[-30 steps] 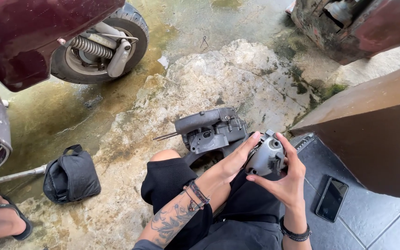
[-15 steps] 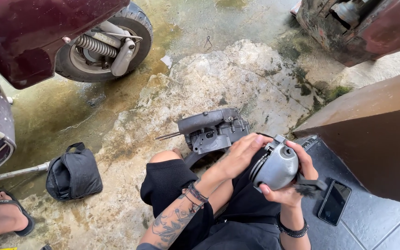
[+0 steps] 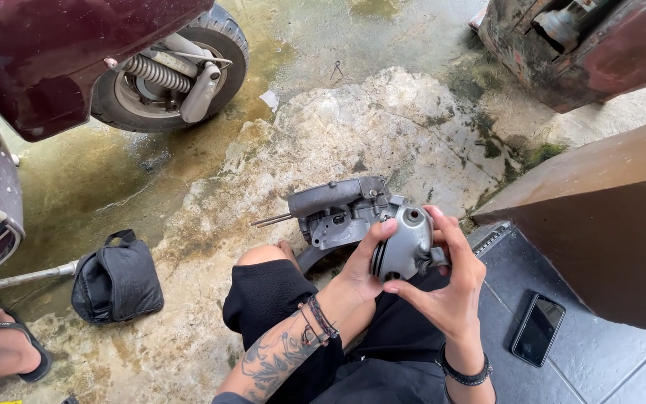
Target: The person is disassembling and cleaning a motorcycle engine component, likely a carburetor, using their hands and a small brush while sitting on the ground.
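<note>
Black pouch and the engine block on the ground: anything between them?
Head view: only the person's bent knee in black shorts intrudes between the black pouch and engine block; otherwise bare stained concrete.

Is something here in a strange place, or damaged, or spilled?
Yes. A black phone lies loose on the dark tiled floor, close beside the person. A grey engine part sits on wet, stained concrete. Both hands, left and right, hold a grey metal piston; no damage on it is visible.
</note>
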